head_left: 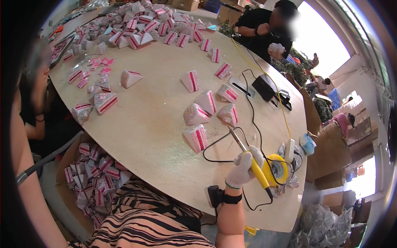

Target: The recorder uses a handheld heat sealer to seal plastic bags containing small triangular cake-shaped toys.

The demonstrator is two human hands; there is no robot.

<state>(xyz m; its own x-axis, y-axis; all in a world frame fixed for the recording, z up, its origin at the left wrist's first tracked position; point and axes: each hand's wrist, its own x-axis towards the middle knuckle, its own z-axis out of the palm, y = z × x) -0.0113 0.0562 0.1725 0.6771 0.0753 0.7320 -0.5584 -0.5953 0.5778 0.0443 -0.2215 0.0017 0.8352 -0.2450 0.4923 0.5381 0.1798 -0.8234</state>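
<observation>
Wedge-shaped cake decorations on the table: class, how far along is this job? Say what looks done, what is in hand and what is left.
Done, apparently: a box of wedges beside the table. In hand: the gloved right hand grips a yellow-handled soldering iron, tip aimed toward the nearest wedge. The left hand is not in view. Probably left: loose wedges mid-table and a large far pile.

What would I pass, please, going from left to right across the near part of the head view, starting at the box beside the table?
Cardboard box of wedge pieces → striped top → black wrist strap → gloved right hand holding the yellow-handled soldering iron → yellow tape roll → blue mask.
</observation>
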